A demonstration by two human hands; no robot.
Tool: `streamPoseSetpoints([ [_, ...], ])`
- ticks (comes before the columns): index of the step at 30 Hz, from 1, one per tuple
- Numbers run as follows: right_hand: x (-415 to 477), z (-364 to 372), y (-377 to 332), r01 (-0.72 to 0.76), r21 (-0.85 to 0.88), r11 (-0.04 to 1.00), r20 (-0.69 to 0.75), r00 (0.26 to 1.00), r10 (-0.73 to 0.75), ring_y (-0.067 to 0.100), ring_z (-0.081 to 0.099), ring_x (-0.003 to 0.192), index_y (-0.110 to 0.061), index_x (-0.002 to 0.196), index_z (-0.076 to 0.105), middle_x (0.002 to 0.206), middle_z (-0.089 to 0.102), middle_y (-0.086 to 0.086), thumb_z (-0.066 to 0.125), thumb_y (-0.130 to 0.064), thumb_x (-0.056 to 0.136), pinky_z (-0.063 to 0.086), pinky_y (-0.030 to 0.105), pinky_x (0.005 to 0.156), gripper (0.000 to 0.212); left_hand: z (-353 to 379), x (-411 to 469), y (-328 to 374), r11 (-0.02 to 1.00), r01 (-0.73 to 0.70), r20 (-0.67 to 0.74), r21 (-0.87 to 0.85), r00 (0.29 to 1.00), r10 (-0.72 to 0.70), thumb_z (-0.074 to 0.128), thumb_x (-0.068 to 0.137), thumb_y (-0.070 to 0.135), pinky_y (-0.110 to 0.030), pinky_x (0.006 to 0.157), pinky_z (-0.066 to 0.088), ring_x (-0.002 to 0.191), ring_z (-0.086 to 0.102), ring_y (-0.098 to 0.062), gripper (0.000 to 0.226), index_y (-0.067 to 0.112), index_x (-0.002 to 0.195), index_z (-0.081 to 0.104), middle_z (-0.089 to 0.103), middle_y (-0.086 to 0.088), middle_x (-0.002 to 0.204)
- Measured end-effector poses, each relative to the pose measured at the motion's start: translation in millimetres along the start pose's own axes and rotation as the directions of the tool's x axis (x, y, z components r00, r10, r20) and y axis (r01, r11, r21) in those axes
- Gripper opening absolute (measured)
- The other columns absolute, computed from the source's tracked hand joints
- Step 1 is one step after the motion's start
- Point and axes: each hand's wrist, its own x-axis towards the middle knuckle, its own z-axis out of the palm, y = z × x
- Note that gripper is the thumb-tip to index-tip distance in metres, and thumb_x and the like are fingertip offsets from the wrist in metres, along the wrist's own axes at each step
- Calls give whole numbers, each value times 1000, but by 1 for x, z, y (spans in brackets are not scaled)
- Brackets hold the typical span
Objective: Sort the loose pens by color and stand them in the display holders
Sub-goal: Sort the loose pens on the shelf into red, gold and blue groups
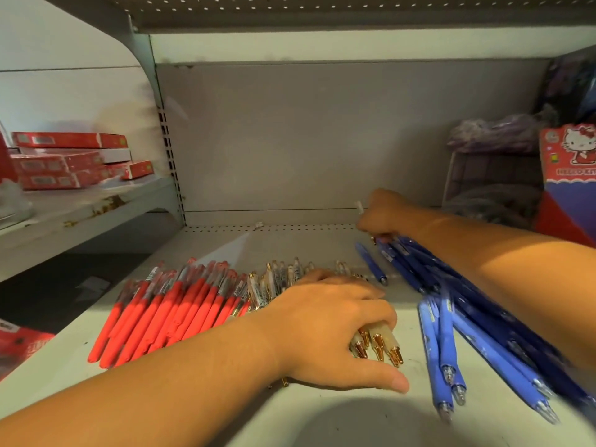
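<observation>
Sorting by colour looks mostly done, while standing the pens up has not begun. On the pale metal shop shelf [290, 246] the pens lie flat in three groups. The red rubber-gripped pens [167, 304] form a tidy slanted row on the left. The cream pens with gold tips [283, 279] sit in the middle, and the blue plastic pens [451, 317] are heaped more loosely on the right. One single blue pen [371, 262] lies just apart from that heap, towards the cream group.

The left hand [338, 327] rests over the near end of the cream pens. Its fingers are curled round several barrels so that only the gold tips poke out, and the thumb is spread flat on the shelf. The right hand [383, 214] reaches to the far end of the blue heap, balled into a fist. A pale-ended pen [358, 206] sticks out of the top of it (probably a stray being pulled from the blues, though what else the fist holds is hidden).

No display holder shows plainly. Stacked red flat boxes [64, 159] sit on the neighbouring shelf, and a red cartoon-cat carton [571, 175] stands at the far right. What remains, I judge, is clearing the last strays and then putting every group into holders.
</observation>
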Motion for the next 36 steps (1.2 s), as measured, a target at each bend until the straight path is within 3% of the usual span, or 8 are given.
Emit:
streamPoseSetpoints([
  [5,-77,-28,-8,-16,216,976,268,962,-44,12,64,46,-1,87,67,53,66,2,65,-4,84,52,20,48,5,-6,-3,0,988,43,-1,-146,999,-43,31,88,74,-38,96,46,116,50,-6,58,40,133,42,53,17,130],
  [11,-159,-25,-2,46,187,981,370,922,-114,16,66,48,-3,97,67,58,69,4,66,-12,87,54,22,50,14,-22,8,-17,943,267,-109,-196,950,-292,40,93,38,-28,66,47,77,54,-2,19,33,100,56,57,10,89],
  [14,-180,-18,4,125,239,963,308,931,-197,15,67,55,-12,102,65,72,73,6,69,-25,89,58,27,58,18,-27,30,-38,897,418,-48,-147,902,-428,50,94,40,-28,72,44,91,54,-9,15,35,107,55,57,11,104],
  [18,-190,-22,13,264,176,949,266,915,-303,16,67,91,-17,112,69,100,71,4,69,-42,86,55,34,87,36,-17,63,-56,868,470,54,-158,882,-468,43,97,42,-30,81,39,103,52,-15,30,26,120,56,57,5,116],
  [23,-196,-13,26,366,261,893,247,869,-428,15,62,92,0,120,57,106,62,11,75,-45,79,50,31,84,64,-2,89,-55,886,453,251,-97,873,-419,31,103,45,-31,92,34,115,52,-19,44,22,132,55,56,-4,135],
  [28,-194,-9,29,443,281,851,234,829,-509,-12,45,117,-40,138,49,124,47,-32,75,-53,78,44,14,97,67,2,90,-60,879,462,226,-118,874,-430,39,99,51,-35,84,44,96,58,-19,43,18,113,63,64,-6,110],
  [32,-191,-5,29,479,293,828,230,805,-547,-4,44,126,-35,142,46,134,44,-24,74,-40,84,39,27,110,65,3,84,-64,860,494,183,-132,864,-468,49,93,55,-32,83,48,89,55,-10,39,25,115,58,62,3,104],
  [36,-188,-4,29,397,439,806,266,799,-539,-4,46,128,-30,140,48,136,49,-21,74,-25,86,39,25,111,60,0,81,-66,863,477,155,-164,877,-455,57,90,50,-32,86,51,89,58,-10,34,24,110,66,65,4,103],
])
